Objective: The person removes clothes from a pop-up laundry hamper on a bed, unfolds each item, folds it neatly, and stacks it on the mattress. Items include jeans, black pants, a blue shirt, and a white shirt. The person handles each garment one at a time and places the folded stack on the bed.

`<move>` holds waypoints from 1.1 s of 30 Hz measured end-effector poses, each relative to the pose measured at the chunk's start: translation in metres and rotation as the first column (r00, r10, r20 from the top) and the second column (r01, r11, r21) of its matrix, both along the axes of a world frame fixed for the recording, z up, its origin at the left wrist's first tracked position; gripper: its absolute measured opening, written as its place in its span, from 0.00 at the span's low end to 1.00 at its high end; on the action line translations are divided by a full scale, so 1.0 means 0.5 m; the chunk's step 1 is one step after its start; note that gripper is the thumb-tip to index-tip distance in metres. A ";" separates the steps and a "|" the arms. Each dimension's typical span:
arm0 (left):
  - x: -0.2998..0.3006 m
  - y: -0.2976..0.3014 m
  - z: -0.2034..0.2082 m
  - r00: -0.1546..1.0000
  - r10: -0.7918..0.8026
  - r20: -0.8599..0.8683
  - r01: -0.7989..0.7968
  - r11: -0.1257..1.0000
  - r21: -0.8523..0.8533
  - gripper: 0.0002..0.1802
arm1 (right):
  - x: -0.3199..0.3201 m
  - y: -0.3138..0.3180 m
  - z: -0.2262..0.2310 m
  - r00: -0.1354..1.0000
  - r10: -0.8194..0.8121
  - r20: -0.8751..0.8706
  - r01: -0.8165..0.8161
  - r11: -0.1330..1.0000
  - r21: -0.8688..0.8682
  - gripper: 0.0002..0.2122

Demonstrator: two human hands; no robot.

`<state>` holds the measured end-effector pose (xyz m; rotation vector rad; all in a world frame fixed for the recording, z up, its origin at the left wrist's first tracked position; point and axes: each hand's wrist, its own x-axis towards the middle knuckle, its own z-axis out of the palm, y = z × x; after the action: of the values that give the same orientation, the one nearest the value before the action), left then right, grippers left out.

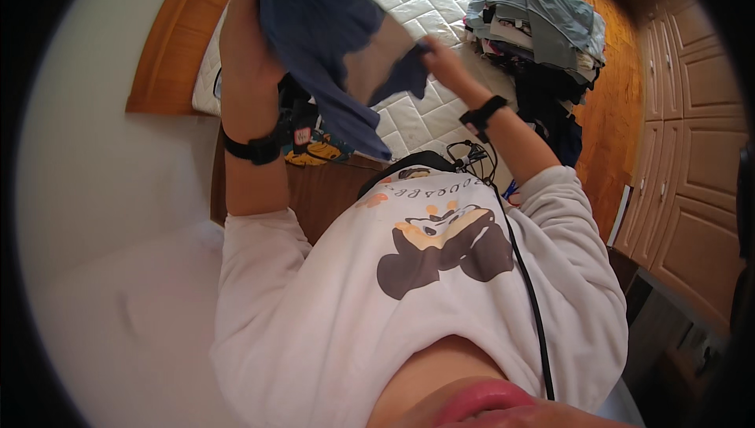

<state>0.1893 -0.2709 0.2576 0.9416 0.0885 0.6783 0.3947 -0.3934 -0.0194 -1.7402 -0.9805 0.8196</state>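
Observation:
A blue garment with a beige patch (318, 23) hangs in the air between my hands, over the near part of the bed. My left hand (252, 47) is raised at its left side, with the fingers mostly hidden behind the cloth. At the garment's right end, my right hand (447, 66) is closed on a corner of the cloth. One loose flap droops toward my waist. What kind of garment it is cannot be made out. Each of my wrists wears a black band.
The bed's white quilted mattress (409, 3) lies ahead, with a wooden headboard (169, 43) at left. A tall pile of folded clothes (539, 23) stands on its right part. Black cables (472, 159) hang near my waist. Wooden cabinets (692, 129) line the right side.

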 end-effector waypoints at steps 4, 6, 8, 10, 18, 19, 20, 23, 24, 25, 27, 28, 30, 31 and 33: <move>-0.027 0.118 -0.047 0.943 0.309 -0.123 -0.161 0.748 0.643 0.17 | 0.137 -0.078 0.064 0.709 -0.524 0.471 0.081 0.724 0.685 0.11; -0.049 0.191 -0.113 0.804 0.591 0.059 0.125 -0.266 0.956 0.17 | 0.188 -0.145 0.082 0.812 -0.562 0.157 0.416 0.745 0.521 0.12; -0.073 0.218 -0.234 0.852 0.524 0.002 0.168 -0.276 0.946 0.13 | 0.230 -0.213 0.095 0.832 -0.511 0.216 0.375 0.805 0.461 0.12; -0.086 0.203 -0.370 0.784 0.582 -0.216 0.256 0.013 0.967 0.09 | 0.236 -0.251 0.086 0.893 -0.426 0.146 0.328 0.837 0.439 0.12; 0.119 0.097 -0.618 0.658 0.484 -0.577 0.456 0.354 0.817 0.12 | 0.213 -0.381 0.028 0.895 -0.337 0.291 0.264 0.928 0.263 0.11; 0.169 0.099 -0.597 0.692 0.503 -0.517 0.413 0.312 0.856 0.13 | 0.218 -0.398 0.030 0.903 -0.352 0.245 0.278 0.915 0.290 0.11; 0.217 0.105 -0.568 0.706 0.514 -0.488 0.390 0.294 0.873 0.14 | 0.225 -0.414 0.035 0.908 -0.390 0.153 0.344 0.903 0.259 0.11; 0.317 0.108 -0.459 0.833 0.360 -0.421 0.196 0.519 0.832 0.16 | 0.242 -0.464 0.071 0.883 -0.458 -0.104 0.470 0.852 0.232 0.11; 0.331 0.109 -0.420 0.874 0.318 -0.366 0.140 0.558 0.818 0.16 | 0.245 -0.477 0.088 0.862 -0.462 -0.208 0.503 0.828 0.247 0.11; 0.334 0.108 -0.384 0.882 0.325 -0.342 0.107 0.570 0.815 0.16 | 0.249 -0.491 0.107 0.834 -0.456 -0.311 0.536 0.803 0.260 0.12; 0.314 0.113 -0.318 0.901 0.364 -0.236 0.017 0.515 0.857 0.15 | 0.250 -0.517 0.151 0.721 -0.558 -0.411 0.669 0.716 0.202 0.12; 0.298 0.115 -0.292 0.907 0.393 -0.152 -0.044 0.446 0.894 0.14 | 0.248 -0.530 0.174 0.655 -0.599 -0.462 0.726 0.667 0.165 0.12; 0.247 0.114 -0.262 0.819 0.521 -0.241 -0.078 0.516 0.853 0.11 | 0.243 -0.546 0.224 0.647 -0.529 -0.549 0.702 0.695 0.158 0.13; 0.219 0.111 -0.252 0.834 0.492 -0.250 -0.066 0.539 0.839 0.12 | 0.236 -0.556 0.251 0.619 -0.533 -0.577 0.714 0.689 0.129 0.13; 0.182 0.118 -0.228 0.877 0.414 -0.245 -0.051 0.586 0.809 0.14 | 0.212 -0.573 0.307 0.685 -0.414 -0.599 0.631 0.748 0.204 0.14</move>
<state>0.2803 -0.2119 0.1438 1.9764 0.3197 0.7688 0.5008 -0.6797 0.1343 -1.2316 -0.1992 0.5905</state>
